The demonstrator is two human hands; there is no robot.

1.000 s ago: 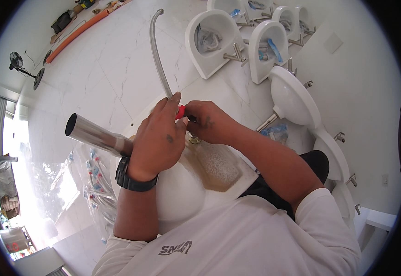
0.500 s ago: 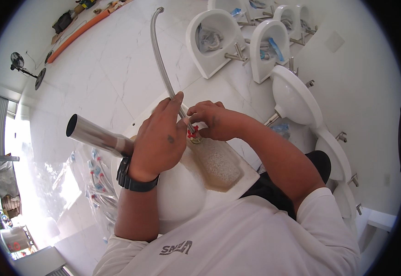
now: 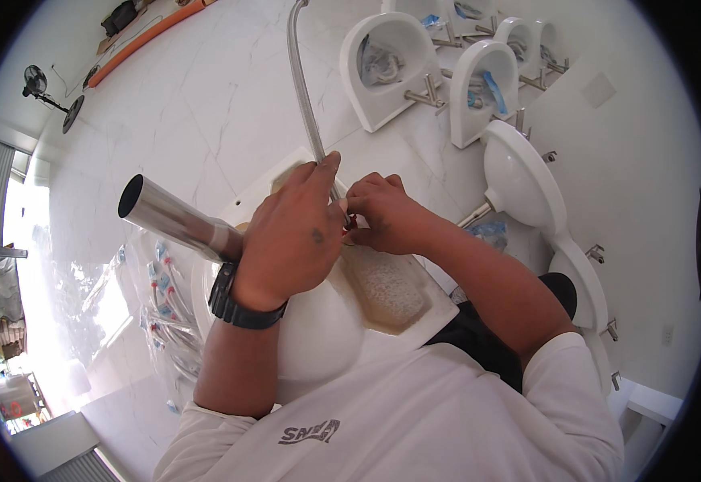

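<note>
An overturned white washbasin lies in front of me, with a hollow, rough-floored recess facing up. A braided metal hose rises from its underside and leans away to the far side. My left hand grips the hose close to its lower end. Fingertips of my right hand pinch the red fitting at the hose's base, mostly covered by the fingers. Left of my left hand, a shiny metal drain pipe sticks out from the basin at a slant.
More white basins with metal fittings stand along the right wall and at the far right. Bagged hoses lie on the left floor. Farther off are a black fan and a long orange pipe.
The view has shifted slightly, so basin, hose and hands appear a little further right. My right fingers have closed in around the red fitting, covering more of it.
</note>
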